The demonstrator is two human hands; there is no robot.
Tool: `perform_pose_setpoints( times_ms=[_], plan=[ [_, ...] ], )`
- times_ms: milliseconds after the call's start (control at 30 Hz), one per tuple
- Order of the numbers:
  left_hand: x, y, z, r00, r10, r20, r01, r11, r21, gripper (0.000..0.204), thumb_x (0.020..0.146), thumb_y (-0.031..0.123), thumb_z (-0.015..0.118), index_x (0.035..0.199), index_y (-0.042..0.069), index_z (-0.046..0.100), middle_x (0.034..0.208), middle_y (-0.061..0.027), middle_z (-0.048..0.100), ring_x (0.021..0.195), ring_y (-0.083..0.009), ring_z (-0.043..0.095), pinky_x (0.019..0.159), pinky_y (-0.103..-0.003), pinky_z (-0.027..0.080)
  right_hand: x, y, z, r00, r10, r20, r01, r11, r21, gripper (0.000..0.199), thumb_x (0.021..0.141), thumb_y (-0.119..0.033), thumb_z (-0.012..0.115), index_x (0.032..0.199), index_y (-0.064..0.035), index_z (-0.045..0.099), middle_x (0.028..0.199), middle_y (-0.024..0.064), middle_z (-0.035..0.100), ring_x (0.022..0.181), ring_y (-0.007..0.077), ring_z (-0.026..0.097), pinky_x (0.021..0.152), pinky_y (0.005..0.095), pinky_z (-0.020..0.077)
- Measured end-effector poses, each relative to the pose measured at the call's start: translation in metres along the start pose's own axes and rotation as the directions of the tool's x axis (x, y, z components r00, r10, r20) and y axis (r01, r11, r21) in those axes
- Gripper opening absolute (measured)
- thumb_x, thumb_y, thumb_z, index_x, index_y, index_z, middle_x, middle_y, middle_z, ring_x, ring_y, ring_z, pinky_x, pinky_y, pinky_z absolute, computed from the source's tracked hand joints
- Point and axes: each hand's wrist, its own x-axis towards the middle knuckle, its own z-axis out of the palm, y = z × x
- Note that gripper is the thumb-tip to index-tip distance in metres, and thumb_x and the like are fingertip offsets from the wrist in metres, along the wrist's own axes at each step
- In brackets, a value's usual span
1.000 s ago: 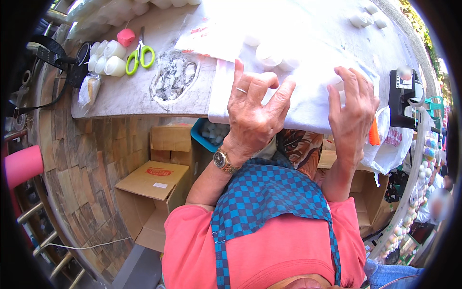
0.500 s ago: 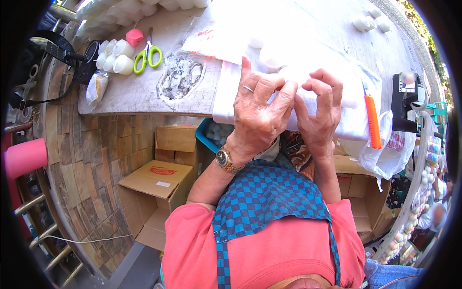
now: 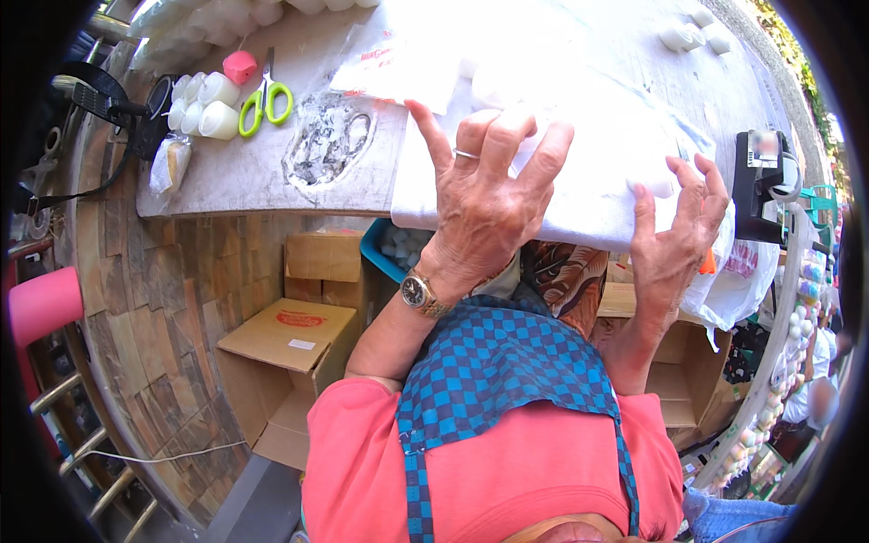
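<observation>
My left hand is over the white cloth at the table's near edge, its fingers spread and bent; its thumb is hidden. To the right, my right hand has thumb and fingers apart around a small white cylindrical piece on the cloth. The thumb is close to that piece; I cannot tell whether it touches. Glare washes out the cloth beyond my hands. An orange-handled tool is mostly covered by my right hand.
Green-handled scissors, a pink lump and several white cups sit at the left. A clear plastic bag lies further back. A black tape dispenser stands right. Below are a blue basin and a cardboard box.
My hands were close together with fingertips nearly meeting. The right has moved right to the white piece, now covering most of the orange tool. The left stays nearly in place, its fingers more spread.
</observation>
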Motion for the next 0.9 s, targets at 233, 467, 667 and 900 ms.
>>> perform_pose_setpoints(
  times_ms=[233,467,667,900],
  plan=[
    [0.019,-0.001,0.008,0.996,0.087,0.035,-0.088,0.996,0.026,0.027,0.072,0.01,0.076,0.099,0.015,0.075,0.091,0.0006,0.058,0.09,-0.021,0.057,0.117,-0.065,0.012,-0.011,0.0,0.007,0.98,0.163,0.117,-0.198,0.879,0.433,0.041,0.077,-0.003,0.077,0.115,-0.0027,0.059,0.107,0.0142,0.065,0.079,0.0199,0.064,0.07,0.0325,0.0531],
    [0.032,-0.003,-0.001,0.989,0.095,0.117,-0.094,0.996,-0.013,0.02,0.076,0.014,0.076,0.096,0.012,0.076,0.089,-0.0017,0.059,0.089,-0.0221,0.058,0.113,-0.063,0.026,-0.015,-0.042,0.036,0.997,-0.044,-0.058,0.069,0.824,0.562,0.04,0.073,0.005,0.076,0.11,-0.0028,0.061,0.109,0.0163,0.064,0.089,0.0267,0.066,0.071,0.0355,0.0558],
    [0.033,0.004,-0.004,0.992,0.076,0.097,-0.071,0.996,-0.051,0.018,0.076,0.015,0.073,0.094,0.01,0.074,0.089,-0.0029,0.059,0.091,-0.0236,0.058,0.113,-0.064,0.025,-0.008,-0.046,0.046,0.992,-0.056,-0.116,0.109,0.845,0.523,0.039,0.073,0.006,0.075,0.108,-0.003,0.06,0.111,0.0165,0.059,0.095,0.0286,0.064,0.072,0.0381,0.0559],
    [0.028,0.004,0.003,0.984,0.172,0.04,-0.164,0.973,-0.16,0.021,0.072,0.012,0.064,0.089,0.001,0.069,0.089,-0.0083,0.059,0.095,-0.0274,0.058,0.112,-0.063,0.03,0.014,-0.052,0.06,0.993,0.08,-0.085,-0.014,0.806,0.592,0.042,0.073,0.001,0.074,0.111,-0.0033,0.058,0.112,0.0177,0.06,0.095,0.0311,0.062,0.076,0.0386,0.0543]
  ],
)
